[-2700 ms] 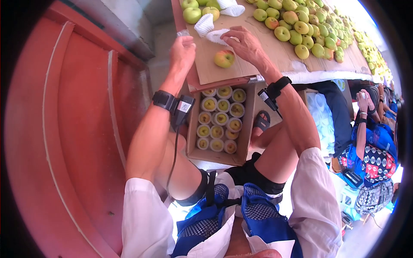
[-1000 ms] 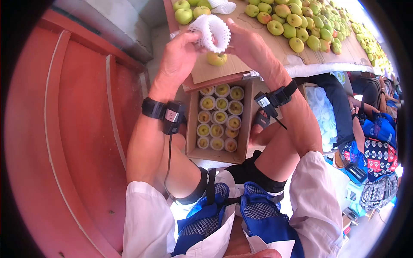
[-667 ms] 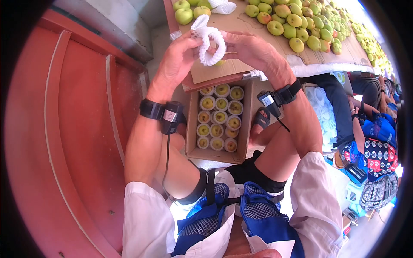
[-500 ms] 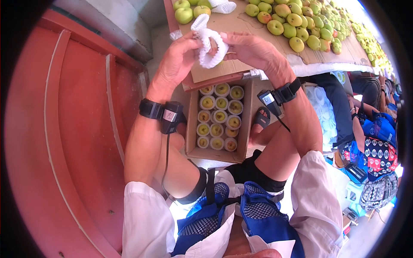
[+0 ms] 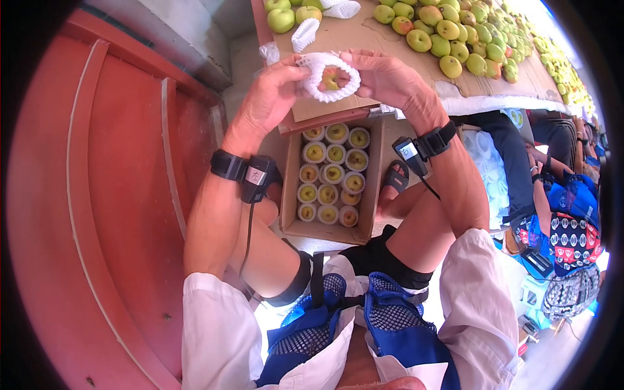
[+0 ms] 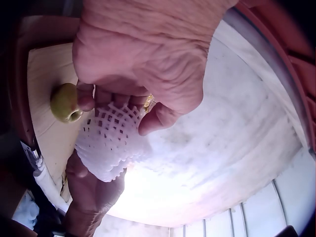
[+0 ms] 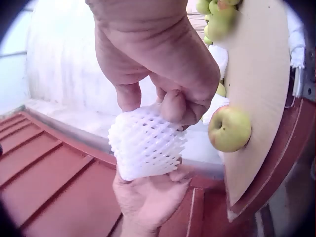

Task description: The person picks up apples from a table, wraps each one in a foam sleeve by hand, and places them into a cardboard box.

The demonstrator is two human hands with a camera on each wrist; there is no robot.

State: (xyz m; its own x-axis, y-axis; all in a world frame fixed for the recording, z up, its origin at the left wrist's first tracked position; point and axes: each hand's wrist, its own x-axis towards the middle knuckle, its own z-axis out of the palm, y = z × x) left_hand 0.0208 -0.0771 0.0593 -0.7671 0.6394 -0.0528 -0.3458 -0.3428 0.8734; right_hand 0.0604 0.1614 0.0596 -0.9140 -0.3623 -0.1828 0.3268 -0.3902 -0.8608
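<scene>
A white foam fruit net is stretched between the two hands over the table, its round mouth spread wide. My left hand pinches one side of it between thumb and fingers. On the opposite side, my right hand grips the rim, its fingers partly hidden by the net in the head view. A yellow-green apple with a red blush sits on the cardboard close by, outside the net. In the head view that apple shows through the net's opening.
Below the table edge stands a cardboard box holding rows of netted apples. A heap of loose apples covers the table's right part. Another foam net lies behind the hands. A red panelled door rises at left.
A foam net has been lifted off the table and is now held by both hands. Over the last half second its mouth has spread wider and rounder, tilting so the apple shows through.
</scene>
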